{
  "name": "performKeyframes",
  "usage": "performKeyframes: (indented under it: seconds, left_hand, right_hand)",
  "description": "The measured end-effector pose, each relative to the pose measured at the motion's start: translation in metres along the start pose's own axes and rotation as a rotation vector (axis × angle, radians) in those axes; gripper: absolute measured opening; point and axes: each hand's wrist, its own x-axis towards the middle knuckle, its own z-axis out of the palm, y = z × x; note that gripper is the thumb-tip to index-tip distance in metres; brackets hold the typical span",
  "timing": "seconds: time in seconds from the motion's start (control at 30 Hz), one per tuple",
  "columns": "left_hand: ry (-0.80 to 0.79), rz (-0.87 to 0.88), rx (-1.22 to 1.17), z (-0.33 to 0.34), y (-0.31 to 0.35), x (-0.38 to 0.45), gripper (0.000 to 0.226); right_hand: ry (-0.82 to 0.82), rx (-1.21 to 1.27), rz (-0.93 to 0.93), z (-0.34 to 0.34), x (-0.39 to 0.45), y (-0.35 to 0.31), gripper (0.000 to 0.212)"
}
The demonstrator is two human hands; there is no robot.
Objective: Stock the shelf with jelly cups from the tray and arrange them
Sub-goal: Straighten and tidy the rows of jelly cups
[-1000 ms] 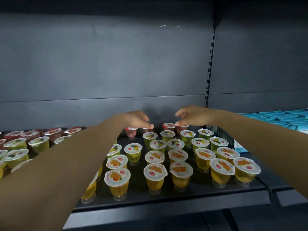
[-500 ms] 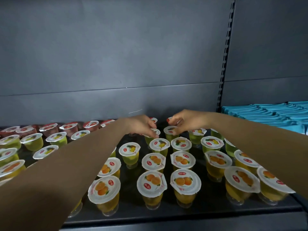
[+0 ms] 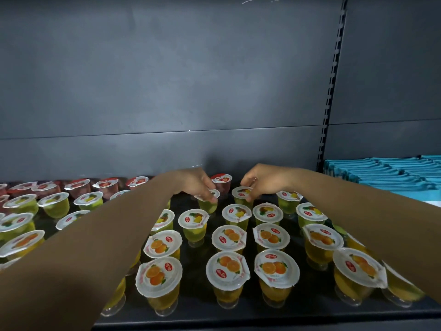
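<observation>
In the head view, jelly cups stood upright in rows on a dark, glossy shelf (image 3: 307, 314), each a clear plastic goblet shape with a narrow foot, a wider mouth and a round white foil lid facing up. The front rows held orange jelly cups (image 3: 158, 275) with orange slices printed on the lids; behind them stood yellow-green jelly cups (image 3: 193, 219), and red jelly cups (image 3: 105, 183) lined the back at the left.

Both bare forearms reached over the front rows to the back. The left hand (image 3: 195, 183) curled its fingers around the rim of a yellow-green cup (image 3: 208, 201), pinching it at the lid. The right hand (image 3: 265, 180) pinched the lid edge of another green cup (image 3: 242, 194) with curled fingertips. A single red cup (image 3: 222, 182) stood between the two hands, near the matt grey back panel (image 3: 167, 91).

To the right, beyond a slotted metal upright (image 3: 330, 91), lay stacks of flat teal packets (image 3: 393, 170).
</observation>
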Motion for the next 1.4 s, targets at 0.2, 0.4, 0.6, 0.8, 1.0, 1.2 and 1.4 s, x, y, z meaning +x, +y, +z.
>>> performKeyframes:
  seconds: [0.2, 0.4, 0.6, 0.8, 1.0, 1.2, 1.4]
  left_hand:
    - [0.010, -0.065, 0.017, -0.007, -0.025, -0.003, 0.048]
    - [-0.021, -0.063, 0.026, -0.010, -0.031, -0.001, 0.050]
    - [-0.046, -0.061, 0.022, -0.013, -0.031, 0.000, 0.051]
    - [-0.038, -0.060, 0.045, -0.016, -0.027, -0.004, 0.048]
    - [0.059, 0.003, 0.099, -0.043, 0.004, -0.029, 0.050]
    - [0.123, 0.051, 0.300, -0.062, 0.048, -0.070, 0.067]
    - [0.159, 0.167, 0.406, -0.053, 0.088, -0.112, 0.068]
  right_hand:
    - [-0.021, 0.027, -0.014, 0.005, 0.016, -0.016, 0.027]
    - [-0.048, 0.055, -0.013, 0.005, 0.020, -0.028, 0.028]
    - [-0.039, 0.068, -0.016, 0.006, 0.019, -0.031, 0.031]
    - [-0.034, 0.034, -0.014, 0.004, 0.014, -0.033, 0.035]
    - [0.038, -0.138, 0.027, -0.031, -0.024, -0.038, 0.056]
    - [0.073, -0.394, 0.131, -0.064, -0.088, -0.050, 0.068]
    - [0.116, -0.479, 0.251, -0.067, -0.157, -0.059, 0.070]
